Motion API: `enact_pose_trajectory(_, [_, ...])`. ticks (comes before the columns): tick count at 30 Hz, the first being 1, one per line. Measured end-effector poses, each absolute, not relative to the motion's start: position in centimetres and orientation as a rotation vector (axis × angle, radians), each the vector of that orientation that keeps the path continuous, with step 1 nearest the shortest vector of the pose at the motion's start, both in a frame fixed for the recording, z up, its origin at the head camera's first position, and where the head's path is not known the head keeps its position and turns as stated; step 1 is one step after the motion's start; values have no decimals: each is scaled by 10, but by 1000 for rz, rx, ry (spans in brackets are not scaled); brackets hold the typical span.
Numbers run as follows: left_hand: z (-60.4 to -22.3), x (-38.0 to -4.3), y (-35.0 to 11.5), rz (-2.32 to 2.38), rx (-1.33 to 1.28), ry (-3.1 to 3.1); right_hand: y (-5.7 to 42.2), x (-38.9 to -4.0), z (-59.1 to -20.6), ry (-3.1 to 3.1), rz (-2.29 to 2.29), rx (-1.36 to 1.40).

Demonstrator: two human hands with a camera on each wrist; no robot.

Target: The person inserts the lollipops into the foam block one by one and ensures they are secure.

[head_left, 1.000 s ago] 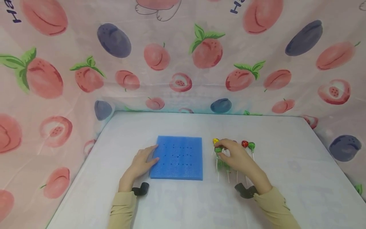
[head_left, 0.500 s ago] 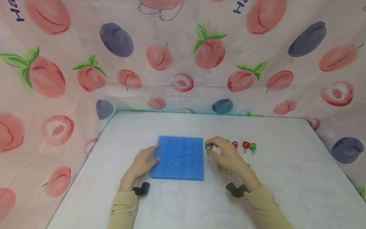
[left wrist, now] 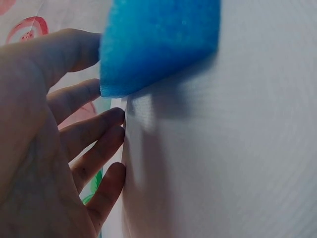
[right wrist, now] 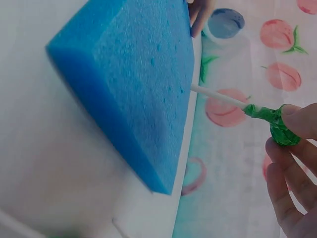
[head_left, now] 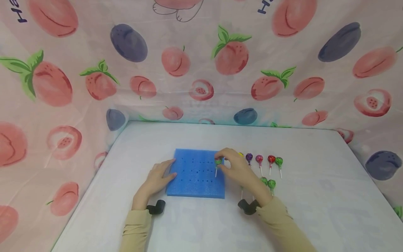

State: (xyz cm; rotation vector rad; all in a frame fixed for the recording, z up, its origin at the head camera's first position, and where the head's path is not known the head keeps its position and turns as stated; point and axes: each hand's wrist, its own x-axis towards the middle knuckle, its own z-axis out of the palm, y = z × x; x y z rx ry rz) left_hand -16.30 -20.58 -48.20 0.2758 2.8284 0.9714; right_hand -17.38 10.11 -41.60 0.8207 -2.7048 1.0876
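A square blue foam board (head_left: 195,189) with rows of small holes lies on the white table. At its left edge rests my left hand (head_left: 155,178), thumb and fingers spread against the side; the left wrist view shows these fingers (left wrist: 91,129) loosely extended. My right hand (head_left: 237,169) pinches a green-wrapped lollipop (head_left: 218,162) by its head, above the board's right side. In the right wrist view, the white stick (right wrist: 218,95) points down toward the foam from the green head (right wrist: 285,133). Whether the stick's tip touches the board cannot be told.
Right of the board lies a row of lollipops: yellow (head_left: 241,154), purple (head_left: 249,157), pink (head_left: 259,159), red (head_left: 271,159) and green (head_left: 278,161). Nearer are more green lollipops (head_left: 271,183), partly hidden by my right forearm. A fruit-print cloth (head_left: 201,42) hangs behind the table.
My right hand has carried the green lollipop leftward from the lollipop group to over the board's right side. My left hand stays at the board's left edge.
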Motion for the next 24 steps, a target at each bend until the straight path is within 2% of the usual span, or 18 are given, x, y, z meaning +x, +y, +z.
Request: enact_pose_trajectory(24, [-483, -166, -208, 983, 274, 2828, 56, -194, -414, -2699, 1023, 969])
